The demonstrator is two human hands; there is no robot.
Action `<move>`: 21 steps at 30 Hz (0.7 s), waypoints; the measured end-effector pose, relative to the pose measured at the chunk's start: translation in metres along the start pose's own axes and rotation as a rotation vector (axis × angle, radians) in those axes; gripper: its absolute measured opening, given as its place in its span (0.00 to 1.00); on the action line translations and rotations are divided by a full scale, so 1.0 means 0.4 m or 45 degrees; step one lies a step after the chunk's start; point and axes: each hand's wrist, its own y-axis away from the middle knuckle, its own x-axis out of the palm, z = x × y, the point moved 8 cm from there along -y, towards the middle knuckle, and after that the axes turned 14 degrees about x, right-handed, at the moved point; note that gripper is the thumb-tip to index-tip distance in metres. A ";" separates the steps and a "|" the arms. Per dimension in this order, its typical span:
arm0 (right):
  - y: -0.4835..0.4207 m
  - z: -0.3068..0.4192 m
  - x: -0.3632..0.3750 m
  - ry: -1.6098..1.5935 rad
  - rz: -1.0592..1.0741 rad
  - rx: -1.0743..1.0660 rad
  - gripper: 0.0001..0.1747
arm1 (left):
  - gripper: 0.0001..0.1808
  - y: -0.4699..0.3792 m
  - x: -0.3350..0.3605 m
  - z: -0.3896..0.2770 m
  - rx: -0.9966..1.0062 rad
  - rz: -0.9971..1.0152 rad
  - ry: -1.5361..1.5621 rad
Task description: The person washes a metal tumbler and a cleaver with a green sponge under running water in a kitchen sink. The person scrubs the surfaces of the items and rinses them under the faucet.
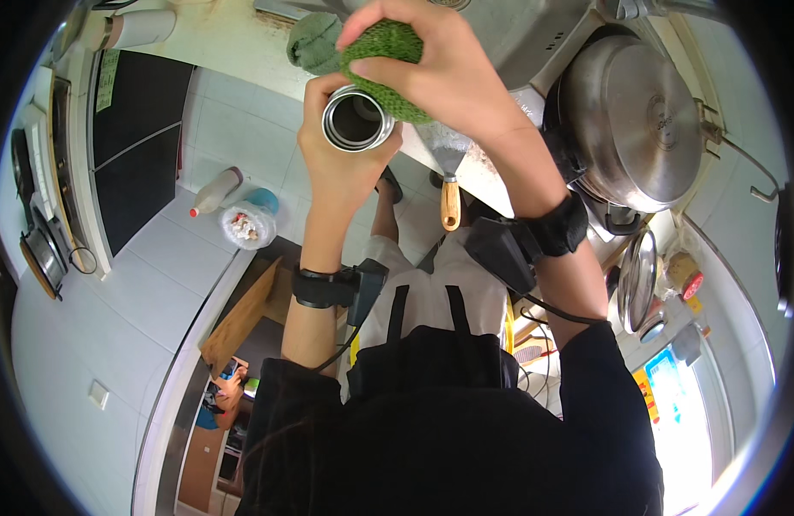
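My left hand grips an open stainless-steel flask, its round mouth facing up towards me. The inside looks dark, with a paler patch on one wall. In my right hand is a green textured scrubbing cloth, pinched between thumb and fingers. It bulges over the far right of the flask's rim and appears to touch it. Just beyond, a grey-green folded cloth sits on the counter. Below my right wrist lies a scraper with a wooden handle that juts past the counter's edge.
A metal sink is at the far right. Beside it rests a large steel pot, base outward, with a glass lid nearer me. On the left floor stand a bottle and a lined waste bin. A white cup is far left.
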 end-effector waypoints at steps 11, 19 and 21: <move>0.020 0.021 -0.009 0.131 -0.215 -0.211 0.10 | 0.26 -0.005 0.010 -0.005 0.098 0.030 0.016; 0.110 -0.004 -0.010 0.167 -0.280 -0.251 0.10 | 0.26 -0.002 0.008 -0.007 0.149 -0.018 0.112; 0.089 0.005 -0.006 0.243 -0.287 -0.227 0.11 | 0.27 -0.001 0.009 -0.005 0.093 0.029 0.019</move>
